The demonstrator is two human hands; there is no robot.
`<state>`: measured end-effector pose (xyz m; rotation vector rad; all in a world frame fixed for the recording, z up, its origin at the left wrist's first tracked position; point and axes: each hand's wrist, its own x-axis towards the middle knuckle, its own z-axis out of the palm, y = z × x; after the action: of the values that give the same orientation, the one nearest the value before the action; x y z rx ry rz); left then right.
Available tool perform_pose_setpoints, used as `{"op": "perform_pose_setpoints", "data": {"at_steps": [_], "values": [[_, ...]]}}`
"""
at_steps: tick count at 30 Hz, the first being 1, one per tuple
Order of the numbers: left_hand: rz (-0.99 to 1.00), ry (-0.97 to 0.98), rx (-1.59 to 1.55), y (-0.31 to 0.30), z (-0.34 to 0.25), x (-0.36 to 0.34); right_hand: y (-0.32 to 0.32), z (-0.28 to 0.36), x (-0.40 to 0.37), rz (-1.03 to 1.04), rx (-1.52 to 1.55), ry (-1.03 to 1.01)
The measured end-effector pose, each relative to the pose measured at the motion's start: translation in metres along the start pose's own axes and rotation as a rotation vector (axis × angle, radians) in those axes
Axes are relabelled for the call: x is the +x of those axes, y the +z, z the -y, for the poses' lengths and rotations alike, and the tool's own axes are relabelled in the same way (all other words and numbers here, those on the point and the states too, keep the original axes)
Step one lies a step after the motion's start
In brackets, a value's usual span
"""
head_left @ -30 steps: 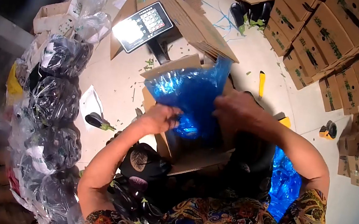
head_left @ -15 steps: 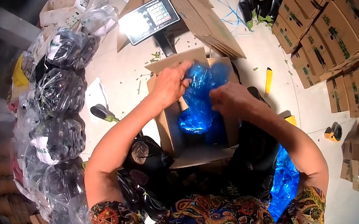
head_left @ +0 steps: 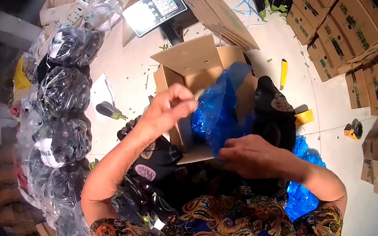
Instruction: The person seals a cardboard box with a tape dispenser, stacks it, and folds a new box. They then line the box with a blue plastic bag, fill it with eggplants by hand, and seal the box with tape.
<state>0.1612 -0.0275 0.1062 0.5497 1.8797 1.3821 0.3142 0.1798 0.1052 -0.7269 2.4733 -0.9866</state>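
Observation:
An open cardboard box (head_left: 190, 55) stands between my knees, its flaps raised. Blue plastic film (head_left: 218, 108) hangs partly inside it, spread from the back right corner toward the front. At the film's left edge, my left hand (head_left: 171, 107) is closed in a pinch on it. My right hand (head_left: 247, 154), fingers curled, grips the film's lower edge near the front of the box. More blue film (head_left: 305, 181) lies beside my right thigh. The inside of the box is partly hidden by the film.
Bagged eggplants (head_left: 65, 93) line the left side. A scale display (head_left: 154, 10) stands behind the box, with flattened cardboard (head_left: 216, 11) beyond. A yellow knife (head_left: 283, 73), a tape roll (head_left: 354, 129) and stacked boxes (head_left: 355, 35) are on the right. One eggplant (head_left: 108, 110) lies left.
My right hand has moved down toward the box's front, drawing the blue film with it. My left hand has shifted slightly lower. The film is spread wider, and more of the box's back shows.

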Motion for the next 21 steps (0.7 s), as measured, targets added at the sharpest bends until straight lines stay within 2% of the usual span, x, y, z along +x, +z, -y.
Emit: {"op": "perform_pose_setpoints", "data": {"at_steps": [1, 4, 7, 9, 12, 13, 14, 16, 17, 20, 21], "values": [[-0.141, -0.107, -0.078, 0.006, -0.011, 0.001, 0.009, 0.000, 0.000, 0.003, 0.016, -0.004], [-0.216, -0.096, 0.114, 0.026, -0.010, 0.019, 0.032, 0.004, 0.012, -0.045, 0.016, -0.032], [-0.058, -0.092, 0.403, 0.028, 0.026, 0.048, 0.041, 0.023, 0.027, -0.064, 0.054, -0.068], [0.120, -0.154, 0.461, 0.028, 0.036, 0.053, 0.062, 0.028, 0.027, -0.085, 0.133, -0.240], [0.032, -0.082, 0.757, 0.048, 0.026, 0.037, 0.080, 0.032, 0.019, -0.105, 0.077, -0.292], [0.090, -0.162, 0.817, 0.049, 0.023, 0.033, 0.082, 0.031, 0.016, -0.115, 0.066, -0.291], [0.131, -0.157, 0.878, 0.048, 0.027, 0.032, 0.083, 0.032, 0.014, -0.124, 0.054, -0.294], [0.219, -0.149, 1.003, 0.039, 0.043, 0.032, 0.068, 0.040, 0.003, 0.040, 0.083, -0.210], [0.152, -0.038, 1.038, 0.034, 0.054, 0.033, 0.056, 0.046, -0.003, 0.119, 0.094, -0.164], [-0.018, 0.093, 0.719, 0.019, 0.055, 0.037, 0.033, 0.054, -0.022, 0.207, 0.216, -0.184], [0.001, 0.108, 0.428, 0.016, 0.047, 0.036, 0.023, 0.056, -0.024, 0.238, 0.235, -0.139]]}}
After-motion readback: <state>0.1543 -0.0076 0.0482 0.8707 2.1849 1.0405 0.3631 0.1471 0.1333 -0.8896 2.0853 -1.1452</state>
